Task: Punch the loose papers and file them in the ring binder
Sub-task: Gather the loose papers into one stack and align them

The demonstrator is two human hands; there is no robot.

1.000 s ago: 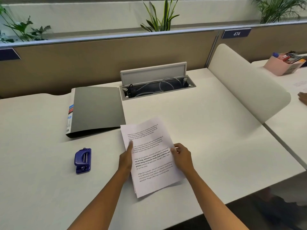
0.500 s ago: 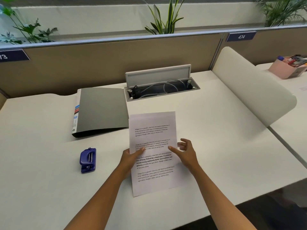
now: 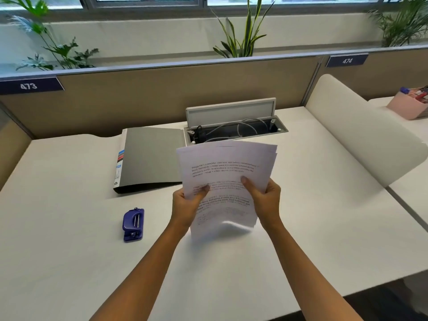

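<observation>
A stack of printed white papers (image 3: 228, 163) stands tilted up off the white desk (image 3: 69, 239), its lower edge blurred near the desktop. My left hand (image 3: 187, 205) grips the stack's left edge, thumb on the front. My right hand (image 3: 264, 200) grips the right edge the same way. A closed grey ring binder (image 3: 150, 158) lies flat at the back left, spine toward the left. A small blue hole punch (image 3: 133, 224) sits on the desk left of my left forearm.
An open cable hatch (image 3: 234, 126) with wires lies behind the papers. A beige partition (image 3: 162, 96) closes the back, and a curved white divider (image 3: 361, 133) bounds the right side. A pink organiser (image 3: 410, 105) stands on the neighbouring desk.
The papers lay flat under both hands before. Now both hands grip their side edges and have lifted them upright off the desk.
</observation>
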